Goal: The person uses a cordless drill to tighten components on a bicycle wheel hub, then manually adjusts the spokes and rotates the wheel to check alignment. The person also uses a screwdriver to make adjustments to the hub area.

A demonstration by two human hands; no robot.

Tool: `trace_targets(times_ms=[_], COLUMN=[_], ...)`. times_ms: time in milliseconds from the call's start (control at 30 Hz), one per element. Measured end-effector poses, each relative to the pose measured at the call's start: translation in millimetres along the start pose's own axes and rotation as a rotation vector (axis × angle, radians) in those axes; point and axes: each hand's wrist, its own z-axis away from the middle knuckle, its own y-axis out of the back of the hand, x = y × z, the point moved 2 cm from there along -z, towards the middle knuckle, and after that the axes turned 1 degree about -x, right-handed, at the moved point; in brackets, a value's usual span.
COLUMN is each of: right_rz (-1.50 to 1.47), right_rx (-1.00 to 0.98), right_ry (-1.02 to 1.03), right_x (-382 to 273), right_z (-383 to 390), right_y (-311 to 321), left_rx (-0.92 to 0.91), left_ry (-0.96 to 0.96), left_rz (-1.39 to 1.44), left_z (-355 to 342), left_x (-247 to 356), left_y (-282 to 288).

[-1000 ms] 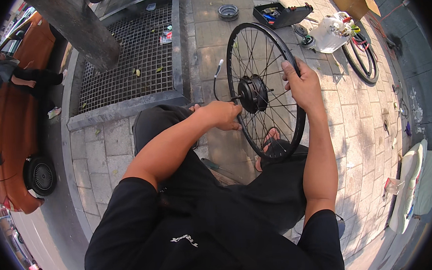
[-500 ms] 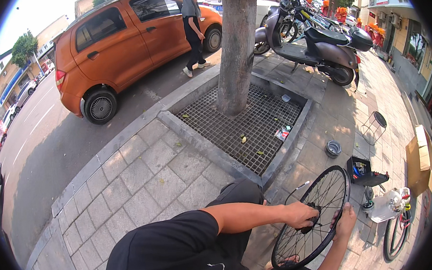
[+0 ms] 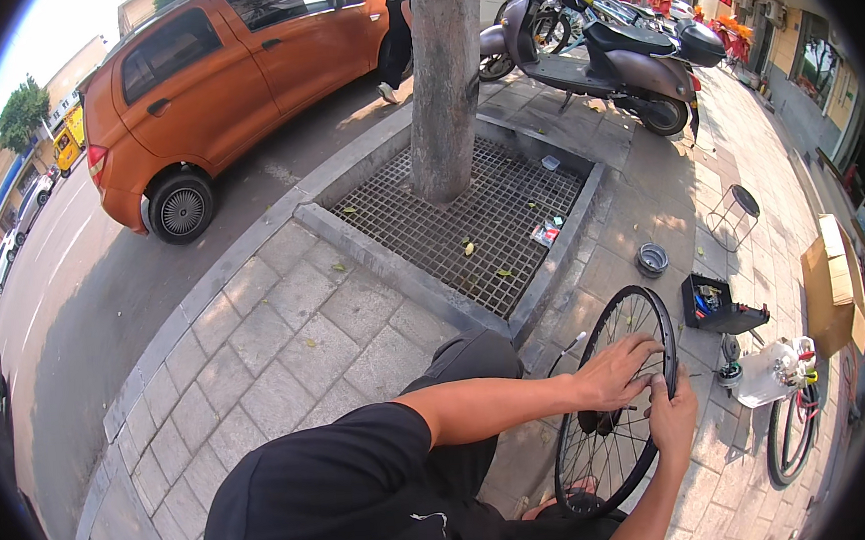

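Note:
A black spoked bicycle wheel (image 3: 601, 421) without a tyre stands tilted upright in front of me, its lower part by my lap and foot. My left hand (image 3: 620, 369) reaches across the spokes, fingers bent over to the rim's upper right part. Just below it, my right hand (image 3: 673, 416) grips the rim from the outer side, thumb inward. The two thumbs come close together at the rim. Whether something small sits between the fingertips cannot be made out. The wheel's dark hub shows below my left wrist.
Right of the wheel stand a black toolbox (image 3: 716, 302), a round metal bowl (image 3: 652, 259), a stool (image 3: 745, 202), a clear plastic container (image 3: 764, 375), another wheel (image 3: 781, 451) and a cardboard box (image 3: 827, 288). A tree trunk (image 3: 442, 89) rises from a grated pit ahead. A scooter (image 3: 604, 62) and an orange car (image 3: 229, 79) stand beyond.
My left hand has moved from the hub up to the rim. My right hand has shifted up slightly. The wheel is turned more edge-on, and a passer-by has moved behind the tree.

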Motion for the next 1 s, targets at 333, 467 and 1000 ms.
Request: trace_targets(times_ms=[333, 467, 1000], right_rz=[0.408, 0.315, 0.442], right_rx=[0.091, 0.059, 0.213], right_ry=[0.182, 0.102, 0.107], right_x=[-12, -8, 9], right_z=[9, 18, 35], right_y=[11, 25, 25], left_rx=[-0.306, -0.230, -0.072], left_ry=[-0.020, 0.018, -0.099], left_rz=[-0.292, -0.173, -0.243], left_z=[-40, -54, -62], left_x=[-32, -40, -41], left_y=[26, 18, 19])
